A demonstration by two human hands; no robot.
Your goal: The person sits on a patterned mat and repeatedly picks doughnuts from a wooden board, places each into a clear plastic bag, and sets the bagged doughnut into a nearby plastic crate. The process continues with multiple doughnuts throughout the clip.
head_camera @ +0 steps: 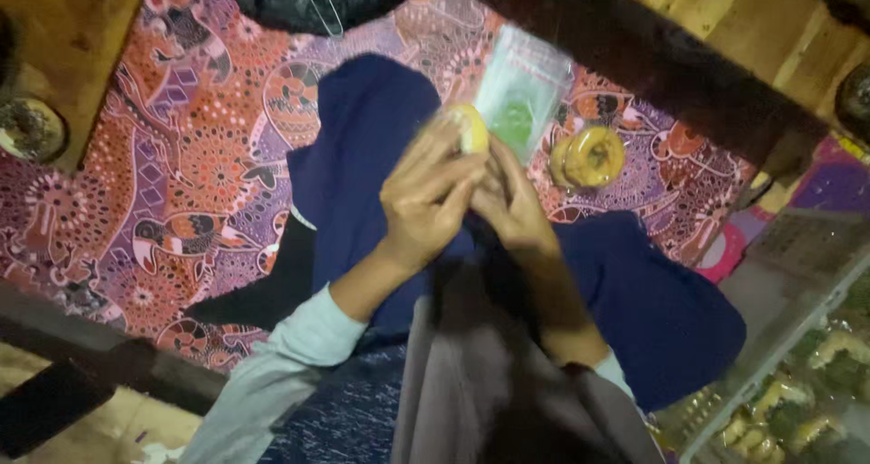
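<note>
My left hand (426,197) pinches a small round yellow pastry (472,127) at its fingertips. My right hand (510,203) holds the lower edge of a small clear plastic bag (522,95) with green print, raised just beside the pastry. Both hands meet above my lap, which is covered in dark blue cloth (362,147). The picture is blurred, so whether the pastry touches the bag's mouth is unclear.
A wrapped ring-shaped pastry (589,158) lies on the patterned red and purple cloth (172,174). A black bag (317,0) lies at the top. A dark wooden beam (634,56) crosses the upper right. A clear container (797,382) with packed pastries stands at the lower right.
</note>
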